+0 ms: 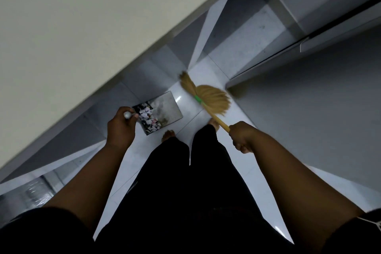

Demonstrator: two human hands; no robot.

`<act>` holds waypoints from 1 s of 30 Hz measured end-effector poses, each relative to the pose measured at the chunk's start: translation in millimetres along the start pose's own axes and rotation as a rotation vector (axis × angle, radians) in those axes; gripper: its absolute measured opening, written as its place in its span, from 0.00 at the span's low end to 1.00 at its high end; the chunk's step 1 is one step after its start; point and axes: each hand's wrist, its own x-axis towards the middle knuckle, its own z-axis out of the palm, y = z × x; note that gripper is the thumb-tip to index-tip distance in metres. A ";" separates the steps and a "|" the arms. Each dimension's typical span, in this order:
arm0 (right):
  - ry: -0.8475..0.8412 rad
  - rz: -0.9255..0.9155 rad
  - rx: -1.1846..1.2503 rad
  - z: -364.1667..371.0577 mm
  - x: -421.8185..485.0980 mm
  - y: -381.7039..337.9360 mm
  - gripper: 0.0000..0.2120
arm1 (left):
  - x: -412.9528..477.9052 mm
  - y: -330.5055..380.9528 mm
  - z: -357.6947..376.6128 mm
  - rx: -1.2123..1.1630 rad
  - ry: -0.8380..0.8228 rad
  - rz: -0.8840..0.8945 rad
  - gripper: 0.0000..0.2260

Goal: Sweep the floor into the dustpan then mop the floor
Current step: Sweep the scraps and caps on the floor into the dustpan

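A metal dustpan (168,105) rests on the white tiled floor (191,97) ahead of my feet, with a heap of torn paper scraps (149,119) in its near end. My left hand (121,128) is shut on the dustpan's grey upright handle (127,115). My right hand (243,136) is shut on the yellow handle of a straw broom (210,99). The broom's bristles, bound with a green band, spread over the floor just right of the dustpan, and they look blurred.
A pale wall (72,27) runs along the left with a grey skirting. A grey door or panel (309,99) stands on the right and its corner lies close to the bristles. My bare feet (169,135) stand just behind the dustpan in a narrow strip of floor.
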 end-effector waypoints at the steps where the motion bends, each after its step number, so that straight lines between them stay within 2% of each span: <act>1: 0.008 -0.008 -0.021 -2.9 -6.9 8.5 0.09 | 0.8 -2.6 -0.9 0.008 0.000 0.000 0.03; 9: 0.141 -0.113 -0.131 -55.1 -77.9 85.6 0.21 | 7.6 -8.0 0.5 -0.017 0.036 -0.053 0.03; 14: 0.283 -0.129 -0.235 -51.1 -44.1 91.9 0.22 | 3.7 4.6 16.1 0.010 0.025 -0.040 0.05; 18: 0.184 -0.105 -0.136 -17.2 -2.3 82.8 0.15 | -5.2 15.9 30.7 0.032 0.043 0.018 0.05; 22: 0.072 -0.142 -0.038 -5.0 -0.5 107.6 0.10 | -15.6 22.9 44.3 0.047 0.044 0.103 0.06; 27: 0.116 -0.190 -0.027 -20.7 -39.2 184.4 0.21 | -23.9 23.7 53.4 0.002 0.034 0.087 0.07; 30: 0.164 -0.213 0.003 -27.6 -57.4 228.4 0.21 | -33.2 28.5 57.6 -0.005 0.020 0.054 0.11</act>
